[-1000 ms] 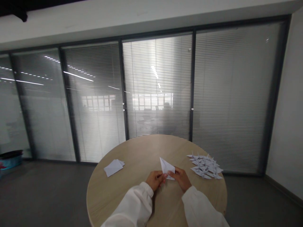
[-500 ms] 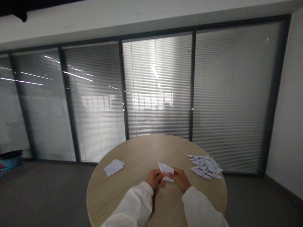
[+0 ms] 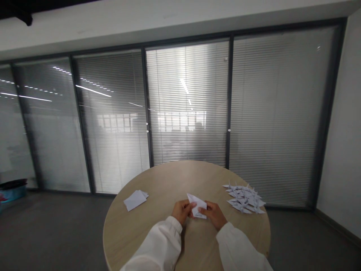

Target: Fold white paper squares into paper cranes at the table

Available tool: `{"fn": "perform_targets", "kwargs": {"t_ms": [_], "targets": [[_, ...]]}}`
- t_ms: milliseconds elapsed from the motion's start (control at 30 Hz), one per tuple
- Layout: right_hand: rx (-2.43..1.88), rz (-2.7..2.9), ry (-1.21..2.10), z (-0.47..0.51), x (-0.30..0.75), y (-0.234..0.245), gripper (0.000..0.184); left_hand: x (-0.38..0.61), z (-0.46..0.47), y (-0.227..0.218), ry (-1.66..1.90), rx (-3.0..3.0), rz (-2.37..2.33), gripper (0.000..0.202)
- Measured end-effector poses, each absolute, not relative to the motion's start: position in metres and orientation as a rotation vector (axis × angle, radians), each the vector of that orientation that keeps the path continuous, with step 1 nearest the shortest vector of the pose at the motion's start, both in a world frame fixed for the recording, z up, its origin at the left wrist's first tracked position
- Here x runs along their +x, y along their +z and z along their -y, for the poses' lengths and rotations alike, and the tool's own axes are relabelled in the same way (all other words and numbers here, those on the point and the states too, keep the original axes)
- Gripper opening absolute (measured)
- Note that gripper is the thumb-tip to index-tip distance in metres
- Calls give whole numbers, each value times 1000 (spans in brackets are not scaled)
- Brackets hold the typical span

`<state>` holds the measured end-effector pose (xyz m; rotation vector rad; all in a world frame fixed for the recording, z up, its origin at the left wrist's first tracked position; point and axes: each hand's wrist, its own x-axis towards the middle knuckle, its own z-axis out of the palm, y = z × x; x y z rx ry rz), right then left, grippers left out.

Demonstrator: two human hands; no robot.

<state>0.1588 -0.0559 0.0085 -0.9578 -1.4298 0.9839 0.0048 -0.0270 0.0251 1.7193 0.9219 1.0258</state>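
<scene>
Both my hands hold a folded white paper (image 3: 198,205), a pointed kite-like shape with its tip toward the upper left. My left hand (image 3: 182,211) pinches its left side, and my right hand (image 3: 214,215) grips its right side, above the round light-wood table (image 3: 160,180). White sleeves cover both forearms. To the left lies a small stack of white paper sheets (image 3: 134,200), out of reach of my fingers. To the right sits a loose pile of several folded paper cranes (image 3: 244,199), apart from my right hand.
The round table's far edge runs close to a glass partition (image 3: 188,105) with closed blinds and dark frames. Grey carpet surrounds the table. A blue tub (image 3: 12,194) stands on the floor at far left.
The paper's tip has tilted lower and toward the left, and the paper has turned slightly between my hands. My left hand has shifted slightly left. The stack and pile have not moved.
</scene>
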Motion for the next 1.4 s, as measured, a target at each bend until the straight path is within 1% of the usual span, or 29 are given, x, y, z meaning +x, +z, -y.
{"fn": "perform_targets", "kwargs": {"t_ms": [267, 433, 667, 933, 1167, 1400], "targets": [[-976, 1423, 989, 55, 159, 6, 27, 4, 17, 19, 1083, 1633, -891, 41], [-982, 1446, 993, 55, 159, 5, 31, 0, 16, 21, 1176, 1620, -908, 38], [-965, 1451, 994, 51, 159, 3, 31, 2, 17, 25, 1178, 1559, -915, 42], [-966, 1497, 1018, 55, 159, 4, 28, -3, 17, 28, 1334, 1527, -955, 43], [-985, 1510, 1002, 55, 160, 5, 32, -3, 17, 29, 1295, 1506, -975, 47], [-972, 1535, 1052, 55, 159, 2, 31, -5, 22, 32, 1398, 1691, -1141, 47]]}}
